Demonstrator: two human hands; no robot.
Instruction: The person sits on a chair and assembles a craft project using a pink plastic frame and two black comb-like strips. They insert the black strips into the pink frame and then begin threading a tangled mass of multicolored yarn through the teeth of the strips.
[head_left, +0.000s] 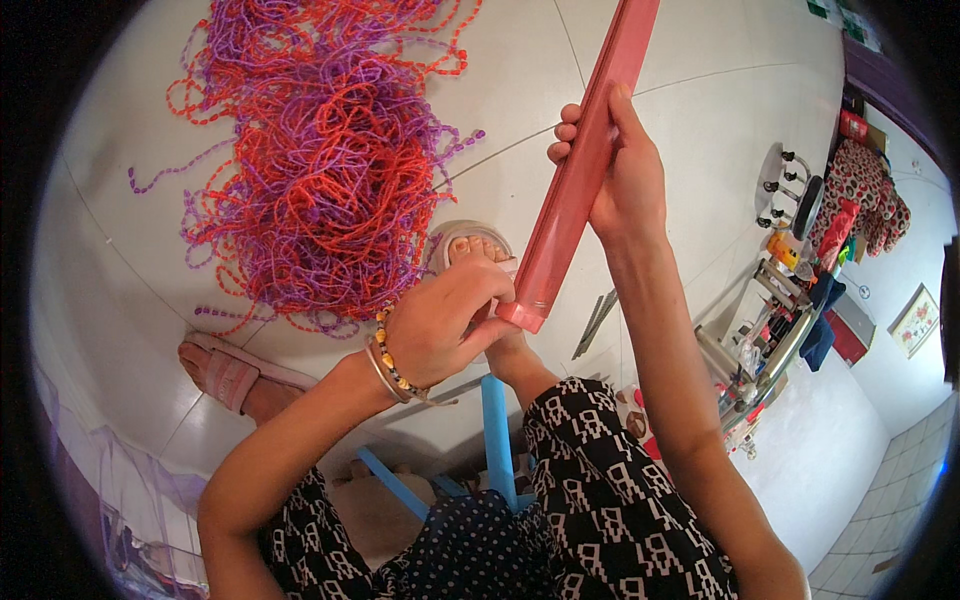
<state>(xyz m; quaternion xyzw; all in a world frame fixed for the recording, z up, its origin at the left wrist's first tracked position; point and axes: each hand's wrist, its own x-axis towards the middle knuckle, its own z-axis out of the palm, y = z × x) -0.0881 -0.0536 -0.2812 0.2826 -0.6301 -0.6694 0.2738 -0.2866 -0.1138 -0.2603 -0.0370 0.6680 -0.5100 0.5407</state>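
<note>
My right hand (626, 165) grips a long, red, grooved plastic bar or channel (581, 172) around its middle, thumb on its upper face. The bar slants from the top edge of the view down to the left. At its lower end sits a pink-red end piece (523, 315), pinched between the thumb and fingers of my left hand (450, 319). Whether that end piece is separate from the bar, I cannot tell. To the left, a large tangled heap of red and purple beaded strings (337, 172) lies on the tiled floor, apart from both hands.
Thin grey strips (595, 324) lie on the floor beyond the bar's lower end. A wheeled stool base (784, 187) and a cluttered glass-topped table (780, 360) stand at the right. My sandalled feet are beside the heap, with blue stool legs (496, 435) below.
</note>
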